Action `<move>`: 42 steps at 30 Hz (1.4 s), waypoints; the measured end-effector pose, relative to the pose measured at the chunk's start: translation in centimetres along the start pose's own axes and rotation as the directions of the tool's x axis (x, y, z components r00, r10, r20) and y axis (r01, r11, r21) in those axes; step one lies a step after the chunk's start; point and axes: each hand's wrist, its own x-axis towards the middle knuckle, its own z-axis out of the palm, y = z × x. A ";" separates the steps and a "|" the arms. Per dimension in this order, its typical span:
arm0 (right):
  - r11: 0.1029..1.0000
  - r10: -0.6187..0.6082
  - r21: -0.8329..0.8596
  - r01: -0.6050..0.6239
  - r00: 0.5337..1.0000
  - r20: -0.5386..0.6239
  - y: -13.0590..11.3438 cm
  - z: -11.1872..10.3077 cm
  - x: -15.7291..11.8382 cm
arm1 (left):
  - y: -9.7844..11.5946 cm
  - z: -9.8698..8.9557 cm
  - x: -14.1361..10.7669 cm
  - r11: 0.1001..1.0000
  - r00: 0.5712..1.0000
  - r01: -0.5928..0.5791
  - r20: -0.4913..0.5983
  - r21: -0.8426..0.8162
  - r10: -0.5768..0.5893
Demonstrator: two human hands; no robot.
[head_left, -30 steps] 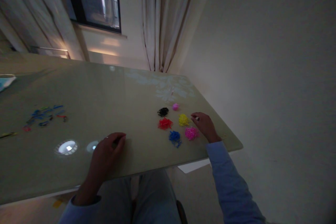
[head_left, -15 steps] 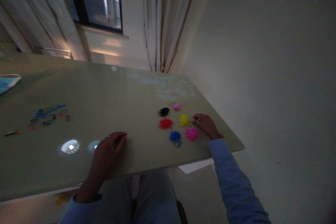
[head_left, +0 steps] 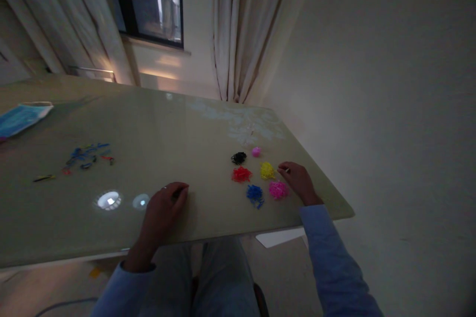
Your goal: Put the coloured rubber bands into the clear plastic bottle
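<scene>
My right hand (head_left: 295,178), thumb and fingers pressed together, is just right of a yellow pile (head_left: 267,170) of small thin pieces that look like rubber bands. Whatever the fingertips may hold is too small to make out. Around it lie a magenta pile (head_left: 278,189), a blue pile (head_left: 255,194), a red pile (head_left: 241,174), a black pile (head_left: 238,158) and a small pink bundle (head_left: 256,151). Farther left, my left hand (head_left: 165,210) rests on the table, fingers curled and thumb against the index finger. Its inner side is hidden.
Loose coloured pieces (head_left: 87,154) are scattered on the glossy table (head_left: 178,138) at the left. A yellow and black piece (head_left: 43,178) lies nearby. A blue face mask (head_left: 24,118) is at the far left edge. A wall (head_left: 390,109) stands along the right side.
The view has turned slightly left, so more of the face mask shows. My right hand stays by the yellow pile with its fingers pinched. My left hand keeps its place.
</scene>
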 end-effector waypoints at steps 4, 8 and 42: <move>0.982 -0.109 0.143 0.127 0.986 -0.125 -3.7 0.1 -1.5 | 0.3 0.1 0.0 1.000 1.000 -0.009 -0.004 -0.019 0.009; 0.879 -0.289 0.347 0.328 0.944 -0.160 -10.1 1.6 -3.2 | 0.8 0.0 -0.1 1.000 1.000 -0.016 -0.008 -0.009 0.016; 0.766 -0.348 0.578 0.282 0.938 0.004 -20.8 9.9 -3.6 | -16.4 -21.8 6.5 0.824 0.958 0.284 -0.171 0.490 -0.229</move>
